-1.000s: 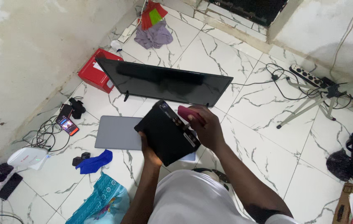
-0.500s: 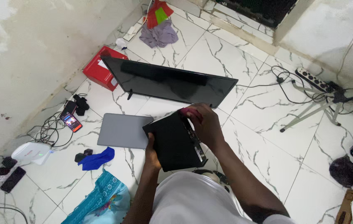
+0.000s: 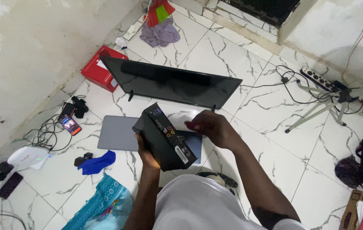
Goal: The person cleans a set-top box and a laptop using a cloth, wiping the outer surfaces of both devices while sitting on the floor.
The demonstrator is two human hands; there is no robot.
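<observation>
The left hand (image 3: pixel 146 154) grips a black set-top box (image 3: pixel 164 137) from beneath, holding it tilted above the floor with its long axis running from far left to near right and its port-lined back edge facing right. The right hand (image 3: pixel 211 127) hovers just right of that edge, fingers loosely curled, seemingly empty. Beneath lie a grey laptop (image 3: pixel 115 133) and, farther off, a flat television (image 3: pixel 171 84)
</observation>
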